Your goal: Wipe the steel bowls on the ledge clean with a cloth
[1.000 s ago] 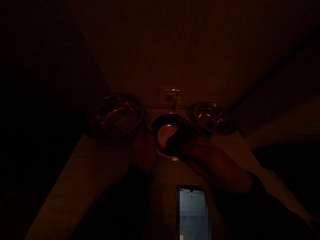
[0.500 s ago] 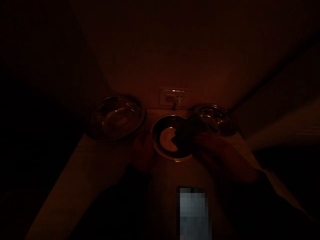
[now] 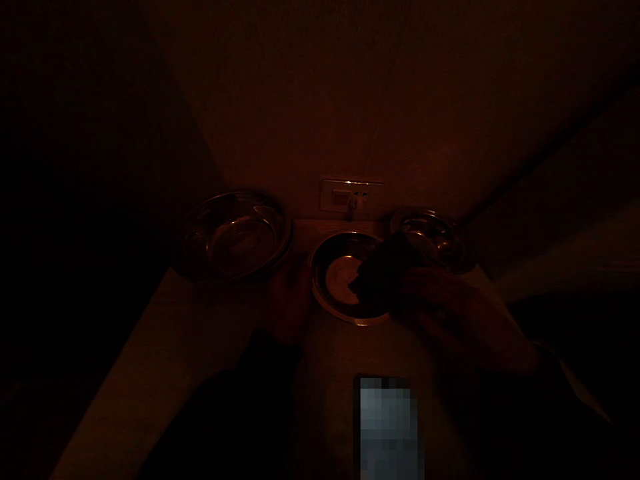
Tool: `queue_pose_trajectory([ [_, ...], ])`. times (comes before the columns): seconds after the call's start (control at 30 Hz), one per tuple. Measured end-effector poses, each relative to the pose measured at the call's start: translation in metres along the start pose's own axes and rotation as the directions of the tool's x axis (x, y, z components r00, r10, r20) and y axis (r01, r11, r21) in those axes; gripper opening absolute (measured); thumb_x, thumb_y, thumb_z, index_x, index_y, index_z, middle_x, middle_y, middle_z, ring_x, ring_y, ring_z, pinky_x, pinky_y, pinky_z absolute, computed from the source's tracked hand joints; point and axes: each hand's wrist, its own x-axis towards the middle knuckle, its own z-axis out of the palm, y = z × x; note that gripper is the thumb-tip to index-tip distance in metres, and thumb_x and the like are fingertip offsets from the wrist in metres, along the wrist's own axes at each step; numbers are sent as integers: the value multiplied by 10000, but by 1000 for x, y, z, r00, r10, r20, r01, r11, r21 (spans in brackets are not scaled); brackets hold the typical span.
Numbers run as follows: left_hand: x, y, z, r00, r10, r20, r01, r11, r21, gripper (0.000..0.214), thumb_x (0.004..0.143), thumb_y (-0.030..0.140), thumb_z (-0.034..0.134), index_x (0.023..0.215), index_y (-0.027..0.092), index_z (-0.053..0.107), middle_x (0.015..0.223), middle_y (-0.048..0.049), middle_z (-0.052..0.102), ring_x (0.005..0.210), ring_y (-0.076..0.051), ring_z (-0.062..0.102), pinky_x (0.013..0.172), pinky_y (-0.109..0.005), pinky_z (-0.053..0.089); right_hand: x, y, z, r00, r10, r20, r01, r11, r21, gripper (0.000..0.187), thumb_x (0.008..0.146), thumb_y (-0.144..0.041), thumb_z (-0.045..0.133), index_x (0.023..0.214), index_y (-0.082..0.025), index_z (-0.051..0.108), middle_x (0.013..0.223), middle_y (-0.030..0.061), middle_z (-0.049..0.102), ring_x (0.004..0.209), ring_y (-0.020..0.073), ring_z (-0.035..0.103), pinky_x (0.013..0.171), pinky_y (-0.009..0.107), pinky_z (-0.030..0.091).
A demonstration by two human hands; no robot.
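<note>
The scene is very dark. A small steel bowl (image 3: 334, 277) with a pale bottom stands on the table (image 3: 175, 347) in front of me. My left hand (image 3: 289, 300) rests against the bowl's left rim; its fingers are too dark to read. My right hand (image 3: 450, 313) is closed on a dark cloth (image 3: 383, 270) that lies over the bowl's right side and inside it.
A large steel bowl (image 3: 233, 233) stands at the back left and a smaller one (image 3: 430, 237) at the back right. A wall socket plate (image 3: 351, 197) sits behind them. A lit phone (image 3: 387, 427) lies near the table's front edge.
My right hand has drawn the dark cloth from the bowl's middle toward its right side, uncovering more of the pale bottom. The small bowl has shifted slightly right.
</note>
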Motion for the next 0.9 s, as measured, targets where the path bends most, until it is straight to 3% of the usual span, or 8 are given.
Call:
queue_pose_trajectory([
  [0.2, -2, 5, -1, 999, -16, 32, 17, 999, -35, 353, 798, 312, 544, 1073, 133, 673, 1072, -74, 720, 1011, -223, 645, 845, -314, 510, 5, -9, 0, 999, -52, 17, 50, 996, 76, 211, 873, -146, 519, 1053, -175, 625, 1013, 92, 711, 1010, 225, 636, 868, 373, 538],
  [0.43, -1, 5, 2, 999, -31, 43, 33, 998, -44, 370, 799, 335, 576, 1085, 115, 654, 1065, -98, 718, 985, -217, 654, 838, -311, 511, 3, -14, -4, 1000, -4, -31, 8, 991, 132, 214, 885, -158, 508, 1081, -181, 590, 1012, 97, 696, 952, 210, 640, 822, 343, 533],
  [0.6, 1, 0, 2, 997, -3, 82, 11, 996, -93, 348, 820, 296, 500, 1089, 153, 669, 1082, -66, 716, 1007, -217, 644, 850, -316, 502, 5, -16, -5, 999, 3, 37, -9, 989, 151, 198, 851, -192, 545, 1038, -171, 608, 996, 103, 693, 920, 226, 636, 767, 348, 541],
  [0.77, 1, 3, 2, 996, -32, 82, 36, 999, -39, 374, 853, 322, 456, 1104, 144, 668, 1115, -74, 703, 1038, -232, 627, 898, -339, 473, 7, -16, -6, 998, -30, 59, 21, 989, 144, 196, 848, -169, 523, 999, -172, 648, 1002, 98, 695, 969, 232, 624, 832, 382, 527],
  [0.9, 1, 2, 3, 994, 31, 106, -27, 999, -39, 394, 896, 384, 416, 1090, 148, 664, 1115, -69, 702, 1024, -216, 628, 911, -323, 460, 5, -13, -1, 998, -39, 50, 36, 997, 65, 175, 821, -178, 580, 973, -193, 667, 1104, 96, 678, 1096, 268, 578, 926, 463, 480],
])
